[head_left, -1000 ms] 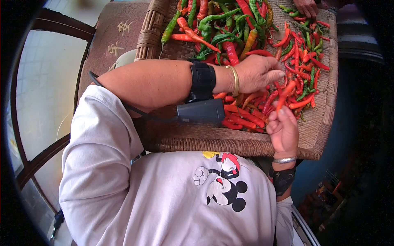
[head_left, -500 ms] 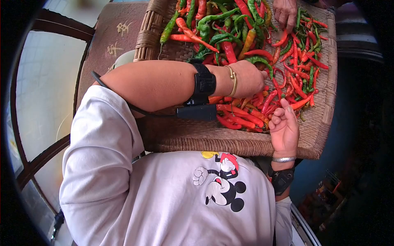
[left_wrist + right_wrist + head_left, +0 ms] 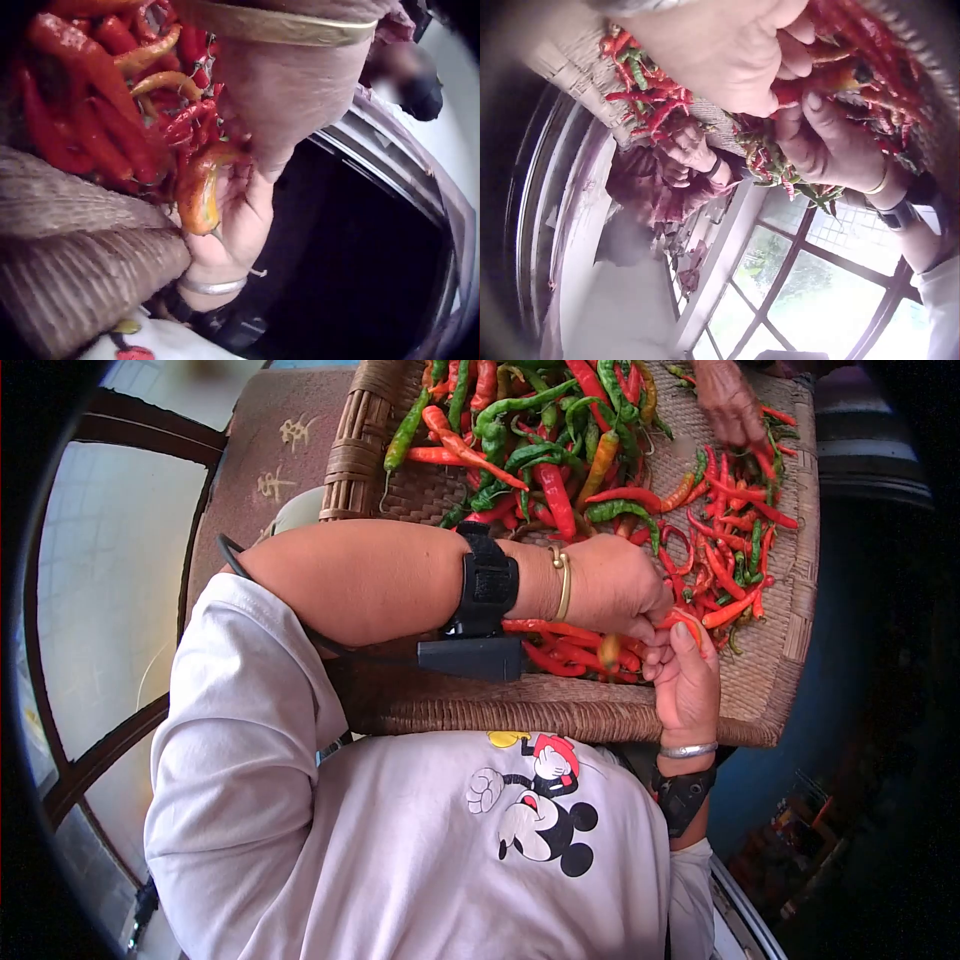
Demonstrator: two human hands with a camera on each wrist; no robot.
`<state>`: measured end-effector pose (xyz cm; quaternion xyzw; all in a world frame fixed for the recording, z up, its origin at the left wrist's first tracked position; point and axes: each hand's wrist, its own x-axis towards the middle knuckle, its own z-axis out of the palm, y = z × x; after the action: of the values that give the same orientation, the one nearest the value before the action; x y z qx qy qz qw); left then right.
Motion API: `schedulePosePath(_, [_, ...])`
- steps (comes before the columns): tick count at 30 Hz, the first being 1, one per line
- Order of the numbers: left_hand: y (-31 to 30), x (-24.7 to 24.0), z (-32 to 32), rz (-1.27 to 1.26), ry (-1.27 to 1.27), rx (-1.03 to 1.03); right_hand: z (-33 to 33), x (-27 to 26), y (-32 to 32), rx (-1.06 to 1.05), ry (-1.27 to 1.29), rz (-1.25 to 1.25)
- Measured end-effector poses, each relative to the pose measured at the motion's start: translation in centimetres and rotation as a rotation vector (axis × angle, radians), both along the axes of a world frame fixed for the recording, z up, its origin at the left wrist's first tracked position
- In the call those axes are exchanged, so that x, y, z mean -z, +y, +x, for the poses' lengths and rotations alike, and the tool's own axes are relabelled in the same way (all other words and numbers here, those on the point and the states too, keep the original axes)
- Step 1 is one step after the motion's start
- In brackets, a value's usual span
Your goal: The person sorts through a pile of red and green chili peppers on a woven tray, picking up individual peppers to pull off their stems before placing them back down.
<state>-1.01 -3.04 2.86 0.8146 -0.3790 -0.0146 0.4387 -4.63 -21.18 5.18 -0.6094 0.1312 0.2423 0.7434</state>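
My left hand [image 3: 620,585], with a gold bracelet, is curled over the pile close to my right hand. An orange-yellow chili pepper [image 3: 199,199] hangs from its fingertips in the left wrist view, stem end down. In the head view that pepper's end is blurred. My right hand [image 3: 685,685], with a silver bracelet, holds a red chili pepper [image 3: 687,623] under its thumb, right at the left fingertips. The hands partly hide both peppers. Red chili peppers [image 3: 560,660] lie heaped under my left wrist in a woven basket [image 3: 770,690].
Larger green and red peppers [image 3: 540,430] fill the basket's far left. Small chilies [image 3: 735,550] lie along its right side. Another person's hand [image 3: 730,405] reaches in at the top right. A brown surface with painted characters [image 3: 280,440] stands beyond the left rim.
My left hand reached into the pile, then drew toward my right hand. The right hand's earlier chili left its fingers; it now holds one again. The other person's hand moved further in.
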Motion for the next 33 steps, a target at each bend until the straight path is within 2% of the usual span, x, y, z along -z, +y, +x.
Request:
schedulePosePath(2, [-0.2, 0.4, 0.0, -0.084, 0.045, 0.055, 0.1, 0.3, -0.3, 0.041, -0.032, 0.006])
schedulePosePath(4, [-0.1, 0.6, 0.4, -0.248, 0.202, -0.067, 0.2, 0.3, -0.4, 0.085, -0.015, 0.045])
schedulePosePath(6, [0.4, 1.0, 1.3, -0.277, 0.16, -0.173, 0.3, 0.2, -0.5, 0.129, 0.002, 0.084])
schedulePosePath(8, [0.8, 1.4, 2.0, -0.088, 0.167, -0.251, 0.4, 0.1, -0.6, 0.147, 0.043, 0.154])
schedulePosePath(9, [0.9, 1.4, 1.9, -0.087, 0.167, -0.251, 0.4, 0.1, -0.6, 0.147, 0.043, 0.154])
schedulePosePath(11, [1.0, 1.3, 1.7, 0.088, 0.081, -0.161, 0.4, -0.1, -0.6, 0.176, 0.032, 0.206])
schedulePosePath(12, [1.0, 1.1, 1.6, 0.09, 0.081, -0.16, 0.4, 0.0, -0.8, 0.177, 0.033, 0.207])
schedulePosePath(14, [0.7, 0.6, 1.3, 0.506, 0.107, -0.042, 0.5, 0.3, -1.3, 0.207, 0.012, 0.293])
schedulePosePath(16, [0.5, 1.7, 1.3, 0.521, 0.069, -0.026, 0.6, 0.4, -2.0, 0.217, 0.011, 0.316])
schedulePosePath(19, [0.4, 1.7, 1.1, 0.538, 0.048, -0.05, 1.1, 1.3, -4.0, 0.236, -0.076, 0.736])
schedulePosePath(20, [0.4, 1.4, 1.1, 0.541, 0.064, -0.092, 1.4, 1.2, -4.7, 0.236, -0.074, 0.738])
schedulePosePath(22, [0.7, 1.1, 1.1, 0.549, 0.048, -0.109, 1.8, 0.7, -5.6, 0.581, -0.18, 0.696])
schedulePosePath(23, [0.7, 1.1, 1.1, 0.553, 0.029, -0.124, 2.0, 0.7, -6.0, 0.67, -0.104, 0.625])
schedulePosePath(24, [0.6, 1.2, 1.1, 0.552, 0.028, -0.122, 1.9, 0.9, -6.0, 0.673, -0.105, 0.624])
schedulePosePath(26, [0.4, 1.6, 1.2, 0.604, 0.009, -0.124, 1.7, 1.4, -5.8, 0.658, 0.075, 0.488])
schedulePosePath(28, [0.4, 1.8, 1.4, 0.628, -0.003, -0.118, 1.5, 0.9, -4.7, 0.608, 0.059, 0.413])
schedulePosePath(30, [0.3, 2.0, 1.5, 0.656, -0.018, -0.112, 1.4, 1.0, -4.3, 0.397, -0.146, 0.341])
schedulePosePath(31, [0.3, 2.0, 1.6, 0.655, -0.028, -0.106, 1.2, 0.9, -4.0, 0.397, -0.146, 0.343])
schedulePosePath(33, [0.2, 2.4, 1.8, 0.655, -0.039, -0.101, 1.0, 0.8, -3.4, 0.235, -0.121, 0.313])
